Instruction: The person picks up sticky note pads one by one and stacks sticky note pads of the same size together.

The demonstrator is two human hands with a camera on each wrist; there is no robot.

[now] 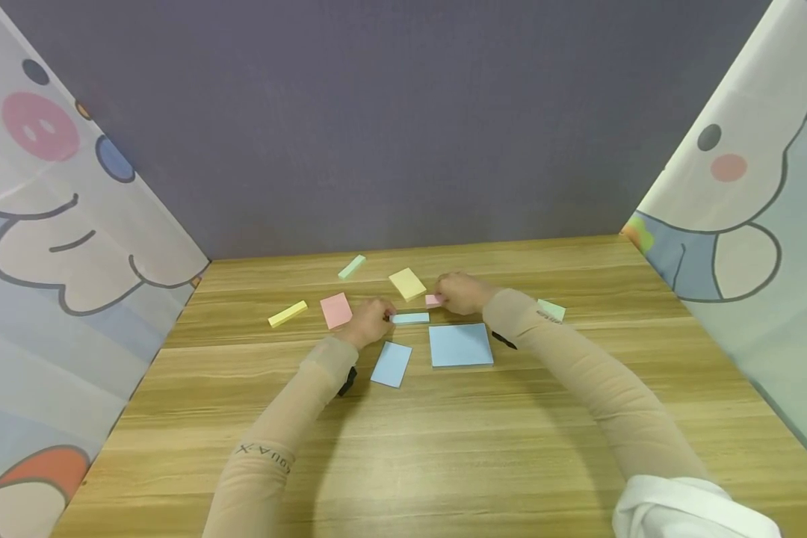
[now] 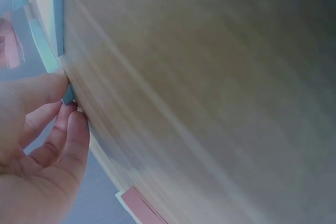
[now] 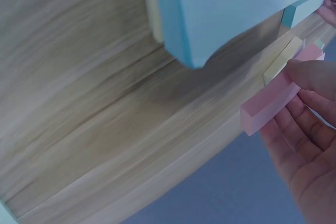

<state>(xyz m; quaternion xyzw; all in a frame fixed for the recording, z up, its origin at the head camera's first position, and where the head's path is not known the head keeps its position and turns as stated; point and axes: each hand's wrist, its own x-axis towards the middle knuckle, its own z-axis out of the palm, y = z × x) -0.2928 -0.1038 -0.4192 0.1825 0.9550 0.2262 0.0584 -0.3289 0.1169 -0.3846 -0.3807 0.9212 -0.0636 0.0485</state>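
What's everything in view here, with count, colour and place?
Large pad: 1, blue, centre
Small pad: 1, blue, front
Long strip: 1, light blue, centre
Short strip: 1, pink, beyond large pad
Left strip: 1, yellow, far left
Back strip: 1, green, back left
Back pad: 1, yellow, back
Left pad: 1, pink, left
Right pad: 1, green, right
Table: 1, brown woodgrain, underneath
Back panel: 1, dark grey, behind
Cartoon panels: 2, multicoloured, both sides
Wrist items: 2, black, both wrists
Cuff: 1, white, right arm
Sleeves: 2, beige, forearms
Left grip: 1, bare, pinching long strip
Right grip: 1, bare, pinching short strip
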